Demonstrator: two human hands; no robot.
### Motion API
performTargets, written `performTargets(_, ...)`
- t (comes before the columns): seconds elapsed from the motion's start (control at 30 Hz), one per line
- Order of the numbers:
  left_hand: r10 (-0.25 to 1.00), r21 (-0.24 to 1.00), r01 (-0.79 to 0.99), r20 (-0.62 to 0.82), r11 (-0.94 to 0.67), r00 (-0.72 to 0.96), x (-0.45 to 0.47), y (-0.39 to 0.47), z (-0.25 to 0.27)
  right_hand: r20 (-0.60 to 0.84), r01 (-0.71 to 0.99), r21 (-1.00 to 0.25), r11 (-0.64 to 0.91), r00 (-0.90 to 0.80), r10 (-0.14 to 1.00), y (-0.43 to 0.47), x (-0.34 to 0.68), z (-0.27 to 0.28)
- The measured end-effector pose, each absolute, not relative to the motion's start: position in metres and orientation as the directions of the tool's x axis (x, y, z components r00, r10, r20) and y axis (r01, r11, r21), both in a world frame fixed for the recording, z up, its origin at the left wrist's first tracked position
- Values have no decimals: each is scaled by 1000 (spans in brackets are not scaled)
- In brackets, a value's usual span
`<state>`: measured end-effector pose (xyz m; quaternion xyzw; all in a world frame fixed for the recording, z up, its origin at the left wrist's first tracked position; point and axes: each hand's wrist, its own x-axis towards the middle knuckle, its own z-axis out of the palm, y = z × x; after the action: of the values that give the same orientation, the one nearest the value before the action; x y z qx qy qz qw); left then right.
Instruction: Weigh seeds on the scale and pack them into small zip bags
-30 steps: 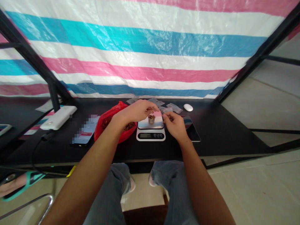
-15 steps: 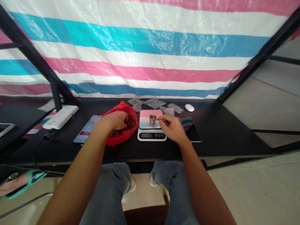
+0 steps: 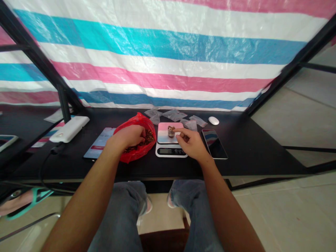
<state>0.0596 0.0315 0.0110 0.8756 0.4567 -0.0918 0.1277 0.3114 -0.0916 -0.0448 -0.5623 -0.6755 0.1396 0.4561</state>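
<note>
A red plastic bag [image 3: 138, 152] stands open on the desk, filled with small dark-brown pieces like beans or nuts [image 3: 149, 137]. My left hand [image 3: 132, 135] reaches into it with curled fingers on the pieces; what lies inside the grip is hidden. Right of the bag sits a white kitchen scale [image 3: 158, 154] with a pink, white and blue top and lit display. A small cup [image 3: 171, 133] heaped with brown pieces rests on it. My right hand [image 3: 193, 141] is at the cup, index fingertip by its rim, other fingers curled in; their contents cannot be made out.
Several clear plastic bags [image 3: 198, 121] lie behind the scale, near a white mouse [image 3: 213, 120]. A dark-screened tablet [image 3: 215, 144] is at right. Left are a lit tablet [image 3: 96, 147] and a white corded device [image 3: 69, 129]. A striped sheet [image 3: 168, 70] hangs behind the desk.
My left hand stays in the bag, its fingers lifted slightly and curled tighter. My right index finger has moved in closer over the cup's rim. The view has shifted slightly.
</note>
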Motion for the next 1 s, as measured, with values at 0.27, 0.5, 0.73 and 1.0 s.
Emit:
performTargets(0.27,772,163,816,-266,-555,578,58,33,6,450,645,-696,315,50,892,-93,309,-42)
performTargets(0.5,775,218,757,-6,-616,632,67,16,21,456,645,-693,324,44,889,-93,310,-44)
performTargets(0.73,584,389,468,273,-794,764,102,4,22,466,634,-693,344,30,884,-94,311,-44)
performTargets(1.0,598,394,509,144,-765,788,134,2,27,462,647,-684,336,29,886,-95,312,-40)
